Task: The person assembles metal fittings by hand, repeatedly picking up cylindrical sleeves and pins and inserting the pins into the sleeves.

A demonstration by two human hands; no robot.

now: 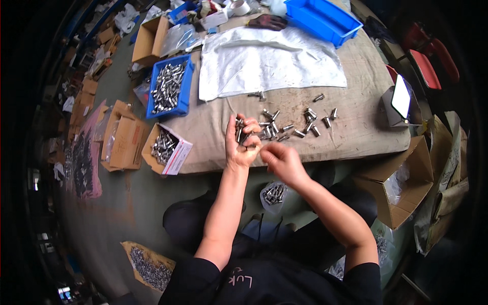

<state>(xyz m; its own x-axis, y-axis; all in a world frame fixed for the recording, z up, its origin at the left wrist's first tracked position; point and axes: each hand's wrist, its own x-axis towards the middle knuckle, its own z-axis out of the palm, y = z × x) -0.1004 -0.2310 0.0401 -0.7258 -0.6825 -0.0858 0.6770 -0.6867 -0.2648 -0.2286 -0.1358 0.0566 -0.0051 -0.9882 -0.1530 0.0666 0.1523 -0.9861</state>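
Palm up over the front of the cloth-covered table [371, 117], my left hand [237, 153] is curled around several short, shiny metal bolts [239, 133]. My right hand [285, 163] is just beside its heel, past the table's front edge, with fingers bent together; whatever is between them is too blurred to make out. More loose bolts [311, 116] lie scattered on the cloth beyond both hands. Below my right hand, a clear plastic bag [264, 195] holds similar metal pieces.
Left of my hands stand a blue bin [189, 86] and a small carton [177, 157], both full of metal pieces. A white cloth [274, 61], dark glove [268, 22] and second blue bin [325, 23] lie farther back. An open cardboard box [401, 178] stands at right.
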